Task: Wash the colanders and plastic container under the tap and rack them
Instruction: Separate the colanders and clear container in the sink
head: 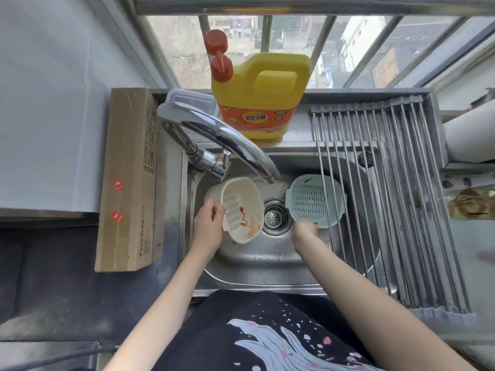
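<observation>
While tap point(219, 140) runs dry, left hand point(207, 223) grips soiled cream colander point(241, 210) in sink point(267, 263); right hand point(304, 231) blurred beside blue colander point(312, 200), grip unclear. Next: open tap, rinse.

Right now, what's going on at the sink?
A person is at the sink washing up. The left hand grips the rim of a cream colander, tilted and food-stained, below the tap. The right hand is at the blue colander; its grip is blurred. The drying rack holds nothing yet.
</observation>
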`<state>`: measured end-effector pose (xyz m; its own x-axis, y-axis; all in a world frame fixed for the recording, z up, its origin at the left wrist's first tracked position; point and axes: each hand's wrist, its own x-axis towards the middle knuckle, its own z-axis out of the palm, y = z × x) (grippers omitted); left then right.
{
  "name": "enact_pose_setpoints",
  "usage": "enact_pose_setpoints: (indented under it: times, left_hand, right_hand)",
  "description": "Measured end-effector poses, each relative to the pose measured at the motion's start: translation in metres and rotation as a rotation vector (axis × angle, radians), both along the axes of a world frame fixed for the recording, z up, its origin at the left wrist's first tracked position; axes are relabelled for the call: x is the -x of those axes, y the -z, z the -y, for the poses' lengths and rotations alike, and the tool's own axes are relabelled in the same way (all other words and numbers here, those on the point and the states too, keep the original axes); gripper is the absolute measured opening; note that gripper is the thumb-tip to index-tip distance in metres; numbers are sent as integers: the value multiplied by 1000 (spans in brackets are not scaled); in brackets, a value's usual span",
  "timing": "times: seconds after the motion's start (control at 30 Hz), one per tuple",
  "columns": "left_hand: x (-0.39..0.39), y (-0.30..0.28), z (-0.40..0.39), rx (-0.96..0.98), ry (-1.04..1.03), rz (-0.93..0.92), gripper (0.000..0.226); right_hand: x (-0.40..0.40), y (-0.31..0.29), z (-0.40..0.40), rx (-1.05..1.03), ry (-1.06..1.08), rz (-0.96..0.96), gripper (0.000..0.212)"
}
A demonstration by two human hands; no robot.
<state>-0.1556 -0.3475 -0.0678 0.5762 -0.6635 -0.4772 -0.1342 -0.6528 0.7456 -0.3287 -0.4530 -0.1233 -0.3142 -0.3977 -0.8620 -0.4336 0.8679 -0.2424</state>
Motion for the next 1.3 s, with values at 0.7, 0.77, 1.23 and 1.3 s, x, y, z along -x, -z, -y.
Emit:
enact_pose_setpoints:
  times: [0.7, 0.77, 1.23, 1.3]
  left_hand:
    - [-15, -4, -29, -22, -96, -382, 43]
    - [-21, -1, -29, -49, -122, -402, 44]
    - [-23, -1, -37, 7, 3, -208, 26]
    - [-22, -1, -40, 11, 0, -192, 27]
  right_hand:
    - [-12, -28, -9, 376, -737, 122, 23]
    - [-10, -29, -8, 362, -701, 194, 21]
    - [11, -29, -21, 45, 624, 295, 44]
    - [17, -20, -24, 48, 659, 241, 43]
